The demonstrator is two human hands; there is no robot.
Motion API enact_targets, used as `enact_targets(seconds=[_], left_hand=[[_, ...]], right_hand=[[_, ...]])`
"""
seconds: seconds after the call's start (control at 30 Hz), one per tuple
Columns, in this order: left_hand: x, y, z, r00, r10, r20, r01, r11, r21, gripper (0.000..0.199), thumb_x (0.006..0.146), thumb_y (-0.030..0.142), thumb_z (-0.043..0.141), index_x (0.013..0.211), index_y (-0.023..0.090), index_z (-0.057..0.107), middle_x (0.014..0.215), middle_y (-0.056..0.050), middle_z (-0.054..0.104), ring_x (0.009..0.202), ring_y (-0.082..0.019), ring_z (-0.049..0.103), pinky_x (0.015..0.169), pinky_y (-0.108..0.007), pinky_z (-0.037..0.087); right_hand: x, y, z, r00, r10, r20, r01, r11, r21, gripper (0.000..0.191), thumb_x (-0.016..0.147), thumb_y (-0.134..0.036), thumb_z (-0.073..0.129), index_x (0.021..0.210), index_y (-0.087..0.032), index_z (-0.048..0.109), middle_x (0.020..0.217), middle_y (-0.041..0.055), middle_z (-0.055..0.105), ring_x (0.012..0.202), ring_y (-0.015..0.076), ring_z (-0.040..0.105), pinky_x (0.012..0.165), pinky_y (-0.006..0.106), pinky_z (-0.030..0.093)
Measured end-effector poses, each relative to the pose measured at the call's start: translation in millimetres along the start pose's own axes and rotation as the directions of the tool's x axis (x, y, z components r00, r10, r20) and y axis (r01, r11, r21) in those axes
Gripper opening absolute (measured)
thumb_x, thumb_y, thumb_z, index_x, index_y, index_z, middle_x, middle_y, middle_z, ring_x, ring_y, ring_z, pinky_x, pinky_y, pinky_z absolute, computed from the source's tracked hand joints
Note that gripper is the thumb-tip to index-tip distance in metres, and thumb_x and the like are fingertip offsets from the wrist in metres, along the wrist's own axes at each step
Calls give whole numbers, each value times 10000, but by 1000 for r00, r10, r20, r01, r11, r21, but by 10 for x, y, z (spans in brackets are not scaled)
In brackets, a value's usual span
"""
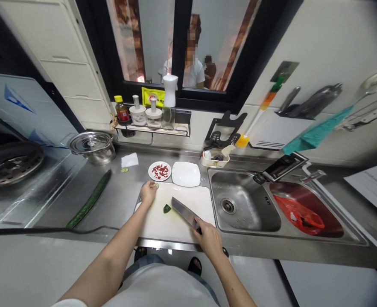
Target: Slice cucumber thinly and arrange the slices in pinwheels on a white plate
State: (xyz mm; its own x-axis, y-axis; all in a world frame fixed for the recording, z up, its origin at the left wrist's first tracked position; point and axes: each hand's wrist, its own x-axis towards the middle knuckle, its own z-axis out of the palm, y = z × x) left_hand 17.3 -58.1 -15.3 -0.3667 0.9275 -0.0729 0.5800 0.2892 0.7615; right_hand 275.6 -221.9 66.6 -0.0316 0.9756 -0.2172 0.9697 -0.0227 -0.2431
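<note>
Cucumber chunk lies between left hand, grip pinched on a slice, and right hand, closed round a knife.

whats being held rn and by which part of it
The right grip holds the knife by its handle; the left grip has a cucumber slice pinched near its edge.

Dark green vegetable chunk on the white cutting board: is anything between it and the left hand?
Nothing visible stands between the left hand and the dark green vegetable chunk; only white cutting board shows there. The steel knife is right of the chunk.
</note>
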Motion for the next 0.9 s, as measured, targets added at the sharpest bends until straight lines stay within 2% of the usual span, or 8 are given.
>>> enact_targets(seconds=[0.1, 0.3, 0.5, 0.6, 0.77, 0.9], left_hand=[[26, -17, 31, 1000, 21, -17, -20, 997, 68, 271, 779, 228, 565, 1026, 178, 663, 867, -56, 709, 797, -170, 620, 718, -246, 418], [50, -67, 66, 999, 45, -25, -42, 994, 99, 270, 788, 191, 533, 1024, 173, 664, 881, -61, 706, 778, -169, 616, 724, -248, 418], [65, -135, 96, 992, 125, 5, -125, 984, 124, 200, 790, 205, 541, 886, 155, 709, 877, -78, 698, 804, -176, 612, 762, -259, 426], [80, -149, 100, 990, 139, 4, -138, 980, 141, 218, 801, 217, 530, 884, 158, 722, 897, -89, 690, 835, -189, 614, 788, -274, 429], [58, -142, 59, 990, 135, -35, -132, 988, 74, 246, 816, 232, 509, 925, 146, 712, 923, -95, 689, 864, -194, 615, 821, -281, 441], [-131, -128, 16, 982, 158, -100, -162, 986, -33, 261, 810, 253, 510, 969, 146, 688, 953, -90, 685, 867, -194, 621, 835, -297, 458]], right_hand=[[-3, 6, -5, 1000, -11, -15, 11, 1000, 12, 401, 873, -304, 480, 1259, -245, 571, 1011, 63, 709, 951, 208, 640, 806, 271, 436], [10, 14, -13, 1000, -9, -13, 9, 999, 38, 384, 869, -305, 480, 1234, -251, 586, 1040, 52, 705, 936, 198, 641, 787, 262, 433], [47, -11, -27, 1000, -8, 3, 8, 999, 38, 380, 880, -326, 464, 1234, -255, 584, 1037, 46, 705, 934, 192, 638, 776, 258, 425], [62, -27, -26, 1000, -12, 7, 12, 1000, 23, 372, 883, -336, 458, 1222, -255, 589, 1019, 43, 707, 929, 191, 640, 758, 254, 419], [69, -48, -24, 999, 39, 36, -38, 999, -15, 357, 900, -308, 425, 1211, -264, 595, 987, 52, 714, 902, 183, 650, 717, 244, 399], [74, -56, -29, 996, 71, 50, -69, 997, -44, 348, 921, -278, 371, 1183, -254, 599, 889, 49, 721, 832, 179, 658, 662, 242, 368]])
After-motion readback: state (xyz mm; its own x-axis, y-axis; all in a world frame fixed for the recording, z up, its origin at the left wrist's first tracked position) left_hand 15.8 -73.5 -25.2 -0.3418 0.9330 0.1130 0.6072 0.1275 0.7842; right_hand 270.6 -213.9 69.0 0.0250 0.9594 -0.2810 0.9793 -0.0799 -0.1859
